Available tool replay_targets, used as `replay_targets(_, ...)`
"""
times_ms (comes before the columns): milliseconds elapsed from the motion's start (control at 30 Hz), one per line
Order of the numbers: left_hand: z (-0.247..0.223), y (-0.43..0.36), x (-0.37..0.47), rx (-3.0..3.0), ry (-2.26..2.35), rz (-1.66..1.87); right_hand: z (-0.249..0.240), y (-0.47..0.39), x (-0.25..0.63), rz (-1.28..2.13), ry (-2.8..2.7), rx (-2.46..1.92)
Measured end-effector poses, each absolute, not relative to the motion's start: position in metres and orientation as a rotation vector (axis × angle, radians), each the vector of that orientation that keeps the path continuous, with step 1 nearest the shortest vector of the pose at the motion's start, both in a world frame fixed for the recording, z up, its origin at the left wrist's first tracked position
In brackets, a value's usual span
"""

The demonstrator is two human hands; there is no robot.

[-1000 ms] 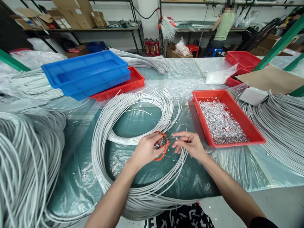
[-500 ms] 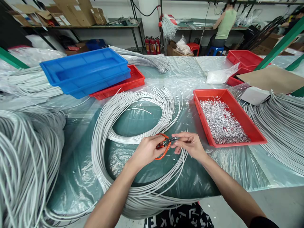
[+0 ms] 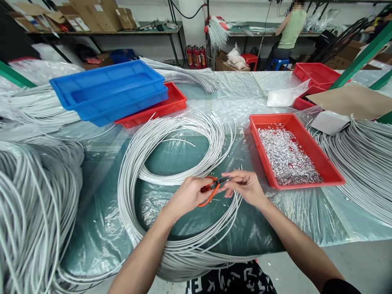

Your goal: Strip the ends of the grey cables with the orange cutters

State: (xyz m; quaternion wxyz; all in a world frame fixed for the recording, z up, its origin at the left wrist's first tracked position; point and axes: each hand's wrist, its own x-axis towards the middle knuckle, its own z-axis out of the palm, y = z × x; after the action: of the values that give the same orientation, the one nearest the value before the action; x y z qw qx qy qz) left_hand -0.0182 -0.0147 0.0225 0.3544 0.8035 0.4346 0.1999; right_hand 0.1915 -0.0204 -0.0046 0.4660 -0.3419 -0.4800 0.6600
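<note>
On this table [image 3: 101, 204], my left hand [image 3: 190, 192] grips pliers [image 3: 216, 183], my right hand [image 3: 247, 188] holds cables [image 3: 237, 202]; this work seems not yet finished.

I hold orange-handled pliers [image 3: 216, 183], their dark tips pointing right; pale grey cables [image 3: 237, 204] run from my pinch into wide loops.

Orange-handled pliers [image 3: 216, 183] in left hand [image 3: 190, 193]

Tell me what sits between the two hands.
In the head view, orange-handled pliers, held by the left hand, point toward the right hand.
</note>
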Motion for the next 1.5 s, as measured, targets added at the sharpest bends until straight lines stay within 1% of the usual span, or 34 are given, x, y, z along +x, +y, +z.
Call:
replay_targets(133, 0.0245, -0.0156, -0.0190, 1.970, 1.064, 0.505, -0.0041, -0.0202, 0.1916, 1.603, -1.186, -0.841)
replay_targets(300, 0.0264, -0.0172, -0.0188, 1.842, 1.079, 0.608, -0.0033, -0.0193, 0.1926, 1.579, -1.198, -0.831)
replay_targets(467, 0.0262, -0.0162, -0.0169, 1.969, 1.178, 0.630, -0.0012, -0.0206, 0.1932, 1.554, -1.245, -0.829)
replay_targets(733, 0.0295, -0.0176, -0.0147, 2.170, 1.196, 0.674, -0.0024, -0.0210, 0.1931, 1.509, -1.278, -0.821)
replay_targets(1067, 0.0244, -0.0159, -0.0181, 2.279, 1.214, 0.566, -0.0084, -0.0209, 0.1909, 1.453, -1.269, -0.911)
replay_targets(1500, 0.0270, -0.0178, -0.0185, 2.148, 1.211, 0.474, -0.0095, -0.0212, 0.1932, 1.343, -1.386, -0.958)
